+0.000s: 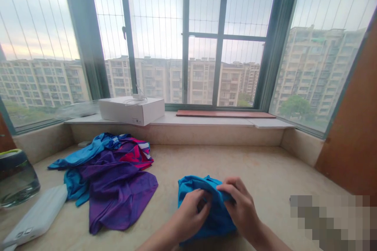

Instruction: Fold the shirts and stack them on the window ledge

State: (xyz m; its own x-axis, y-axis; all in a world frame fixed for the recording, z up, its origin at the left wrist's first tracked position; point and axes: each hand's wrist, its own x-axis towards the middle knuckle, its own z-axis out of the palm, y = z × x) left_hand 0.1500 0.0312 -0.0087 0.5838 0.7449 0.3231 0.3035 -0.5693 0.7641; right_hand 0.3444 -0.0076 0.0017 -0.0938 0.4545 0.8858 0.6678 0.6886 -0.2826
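A bunched blue cloth garment [213,219] lies on the stone sill in front of me; its exact kind does not show. My left hand [196,206] pinches its upper edge, fingers curled in. Just to the right, my right hand [240,202] grips a fold of the same blue fabric between thumb and fingers. Part of the garment is hidden behind both hands. To the left spreads a crumpled heap of clothing, with a purple garment [120,192] in front, a blue piece [88,155] behind it and red-and-white patterned fabric at its back right.
A clear water bottle [19,180] and a phone in a pale case [38,213] are at the left. On the raised ledge sit a white box [132,110] with a cable on top and a reddish-brown board [225,114]. Windows rise behind; a blurred patch covers the lower right.
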